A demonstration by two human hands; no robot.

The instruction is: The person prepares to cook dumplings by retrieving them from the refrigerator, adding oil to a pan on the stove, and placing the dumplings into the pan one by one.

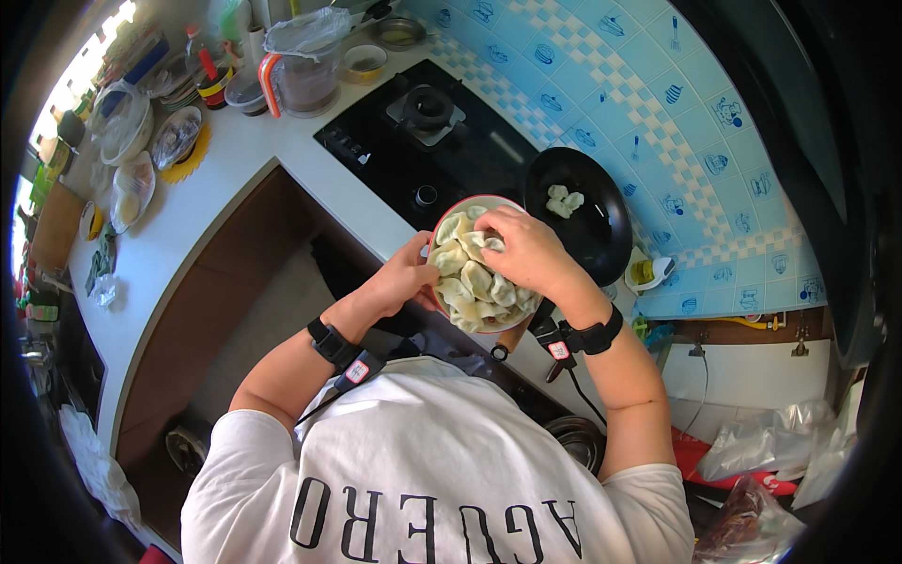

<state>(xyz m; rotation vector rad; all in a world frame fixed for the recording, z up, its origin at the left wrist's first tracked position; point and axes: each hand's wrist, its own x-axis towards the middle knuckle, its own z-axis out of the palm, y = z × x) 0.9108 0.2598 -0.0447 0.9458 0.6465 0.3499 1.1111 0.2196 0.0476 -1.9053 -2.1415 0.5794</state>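
A red-rimmed white bowl [438, 310] heaped with dumplings [476, 280] is in front of me, near the stove's front edge. My left hand [405, 275] grips the bowl's left side, thumb over the rim. At the top of the heap, my right hand [518, 243] has its fingertips closed on a pale dumpling [492, 243]. Beyond that hand, to the right, a black wok [599, 240] holds a small cluster of dumplings [564, 201]. The wok's wooden handle [511, 338] shows partly below the bowl.
A black gas hob [465, 162] with a burner lies ahead. On the counter [232, 162] stand a plastic jug [303, 81] with an orange handle, covered plates and bottles. Right of the wok is a small oil container [643, 271]. A tiled wall runs behind the stove.
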